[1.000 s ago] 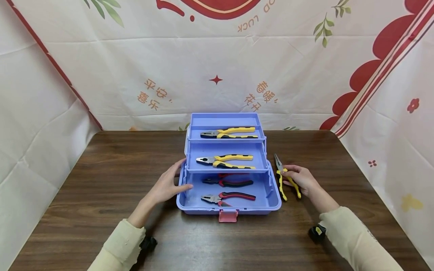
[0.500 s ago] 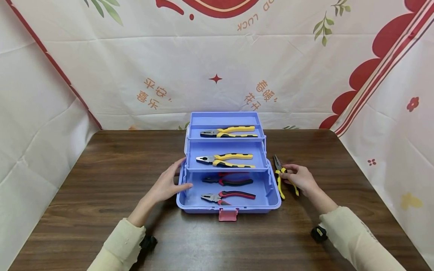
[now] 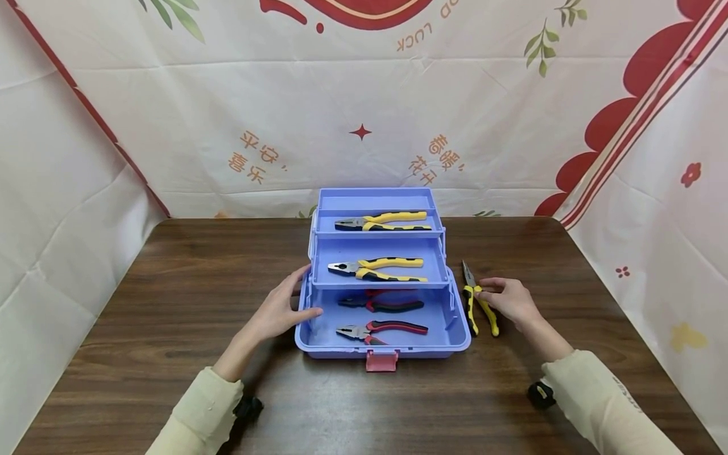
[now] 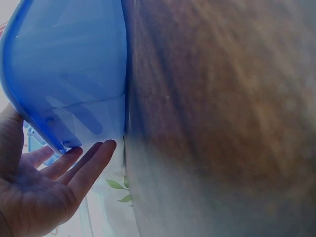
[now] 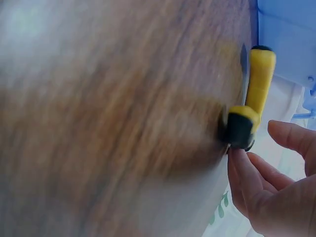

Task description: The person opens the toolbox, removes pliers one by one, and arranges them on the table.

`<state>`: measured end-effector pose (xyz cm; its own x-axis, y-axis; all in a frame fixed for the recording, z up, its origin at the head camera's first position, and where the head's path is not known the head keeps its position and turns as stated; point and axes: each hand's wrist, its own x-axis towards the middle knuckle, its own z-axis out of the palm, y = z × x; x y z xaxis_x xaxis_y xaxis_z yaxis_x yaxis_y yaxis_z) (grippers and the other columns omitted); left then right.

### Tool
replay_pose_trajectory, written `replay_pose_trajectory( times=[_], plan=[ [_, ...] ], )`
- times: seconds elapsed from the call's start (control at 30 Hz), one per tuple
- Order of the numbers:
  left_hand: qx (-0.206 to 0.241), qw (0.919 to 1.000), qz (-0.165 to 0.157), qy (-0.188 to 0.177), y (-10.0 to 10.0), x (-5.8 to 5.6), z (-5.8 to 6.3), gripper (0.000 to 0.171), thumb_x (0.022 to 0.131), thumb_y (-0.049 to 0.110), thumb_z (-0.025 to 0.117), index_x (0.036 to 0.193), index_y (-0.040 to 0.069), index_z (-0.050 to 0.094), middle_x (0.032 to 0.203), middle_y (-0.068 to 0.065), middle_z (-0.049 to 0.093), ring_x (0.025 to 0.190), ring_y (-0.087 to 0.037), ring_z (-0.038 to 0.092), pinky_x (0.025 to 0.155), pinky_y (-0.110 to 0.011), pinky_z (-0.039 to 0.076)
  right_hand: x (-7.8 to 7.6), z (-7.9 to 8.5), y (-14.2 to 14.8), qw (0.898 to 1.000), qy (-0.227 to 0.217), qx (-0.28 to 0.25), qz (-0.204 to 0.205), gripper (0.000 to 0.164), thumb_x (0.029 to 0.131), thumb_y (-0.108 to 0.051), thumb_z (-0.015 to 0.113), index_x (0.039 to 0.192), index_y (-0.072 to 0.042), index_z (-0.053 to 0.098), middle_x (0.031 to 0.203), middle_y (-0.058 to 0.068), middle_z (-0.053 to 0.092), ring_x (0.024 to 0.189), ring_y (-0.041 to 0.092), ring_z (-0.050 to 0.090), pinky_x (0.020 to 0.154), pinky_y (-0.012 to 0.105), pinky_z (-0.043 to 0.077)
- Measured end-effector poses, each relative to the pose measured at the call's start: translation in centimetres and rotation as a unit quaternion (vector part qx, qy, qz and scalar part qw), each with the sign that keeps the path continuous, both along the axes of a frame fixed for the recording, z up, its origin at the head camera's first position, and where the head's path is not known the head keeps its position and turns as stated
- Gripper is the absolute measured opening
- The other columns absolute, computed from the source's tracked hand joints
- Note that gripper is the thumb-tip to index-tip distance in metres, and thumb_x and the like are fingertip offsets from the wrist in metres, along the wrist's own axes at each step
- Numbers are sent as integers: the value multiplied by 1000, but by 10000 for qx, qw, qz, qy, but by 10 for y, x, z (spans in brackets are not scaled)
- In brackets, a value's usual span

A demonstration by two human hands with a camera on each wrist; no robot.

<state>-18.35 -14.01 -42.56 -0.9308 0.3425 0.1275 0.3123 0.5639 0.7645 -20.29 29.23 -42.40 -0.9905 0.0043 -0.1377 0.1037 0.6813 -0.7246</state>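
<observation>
A blue toolbox stands unfolded on the table, with two stepped trays and a lower bin. My left hand rests at its left side, thumb over the rim and straight fingers touching the outside near the rear corner. Beside the box on the right, long-nose pliers with yellow-black handles lie on the table, nose pointing away. My right hand is at their right handle, fingers touching or almost touching it; in the right wrist view the thumb stands apart from the yellow-black handle.
Yellow-black combination pliers lie in the upper tray and the middle tray. Two red-black pliers lie in the bin. A pink latch hangs at the front. A printed cloth hangs behind the table.
The long-nose pliers have turned slightly and their handles sit a little closer together. My right hand has drawn slightly to the right and loosened from them. The left hand has not moved.
</observation>
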Motion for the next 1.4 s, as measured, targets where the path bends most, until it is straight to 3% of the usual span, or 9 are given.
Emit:
replay_pose_trajectory(
  times=[0.07, 0.27, 0.37, 0.5, 0.6, 0.73, 0.93, 1.13, 1.4],
  plan=[
    [10, 10000, 1, 2, 0, 0, 0, 84, 73, 24, 73, 138, 9, 24, 129, -14, 39, 107, -26, 48, 86, -46, 38, -1, 1, 2, 9999, 7, -161, -2, 41, 82, -15, 61, 112, 11, 52, 100, 24, 58, 82, 24, 58, 64, 28, 48],
    [32, 10000, -39, 32, 0, 1, 1, 84, 73, 24, 74, 139, 9, 23, 129, -15, 39, 107, -27, 48, 86, -46, 38, -23, -18, 27, 9992, 290, -270, -15, 57, 78, -44, 63, 113, 0, 55, 96, 11, 62, 79, 15, 61, 58, 33, 50],
    [41, 9999, -60, 95, 0, 1, 1, 84, 73, 23, 74, 138, 7, 23, 128, -16, 40, 107, -27, 48, 86, -47, 38, -23, 14, 19, 9990, 322, -289, 150, 56, 80, -40, 63, 114, 2, 54, 99, 15, 61, 83, 20, 60, 63, 39, 49],
    [36, 10000, -21, 61, 0, 1, 2, 84, 73, 23, 74, 138, 8, 24, 128, -15, 40, 107, -27, 48, 86, -46, 38, -24, 60, 3, 9956, 359, -694, 521, 53, 84, -32, 61, 117, 7, 50, 106, 21, 57, 85, 14, 58, 71, 30, 48],
    [30, 10000, -9, 30, 0, 1, 2, 84, 73, 24, 73, 139, 8, 24, 129, -15, 39, 107, -27, 48, 86, -47, 38, -32, 83, -6, 9926, 328, -1023, 566, 54, 83, -32, 61, 120, 5, 48, 109, 18, 56, 84, 6, 57, 70, 23, 47],
    [22, 10000, -30, 48, -1, 1, 1, 83, 73, 24, 73, 138, 7, 24, 128, -16, 40, 107, -27, 48, 86, -47, 38, -49, 106, -22, 9900, 298, -1249, 576, 56, 82, -34, 62, 121, 2, 48, 112, 17, 54, 90, 12, 57, 74, 26, 47],
    [39, 10000, -33, 11, 0, 0, 0, 83, 73, 24, 73, 139, 10, 24, 127, -14, 41, 106, -25, 48, 85, -45, 40, -72, 130, -56, 9897, 266, -1030, 962, 56, 81, -35, 63, 122, -1, 47, 118, 16, 50, 101, 27, 52, 83, 38, 43],
    [49, 9999, -101, 16, 0, -1, -1, 83, 74, 25, 73, 139, 11, 23, 128, -13, 40, 106, -24, 49, 84, -43, 40, -92, 140, -87, 9891, 210, -498, 1370, 52, 81, -33, 63, 120, -1, 50, 111, 15, 54, 100, 27, 51, 84, 41, 41],
    [56, 9999, -98, 23, -1, -1, -1, 83, 74, 26, 72, 139, 10, 23, 128, -14, 40, 106, -25, 49, 84, -43, 41, -111, 141, -124, 9724, -59, -140, 2326, 41, 83, -25, 62, 116, -3, 55, 108, 10, 57, 99, 23, 51, 85, 40, 40]
  ],
)
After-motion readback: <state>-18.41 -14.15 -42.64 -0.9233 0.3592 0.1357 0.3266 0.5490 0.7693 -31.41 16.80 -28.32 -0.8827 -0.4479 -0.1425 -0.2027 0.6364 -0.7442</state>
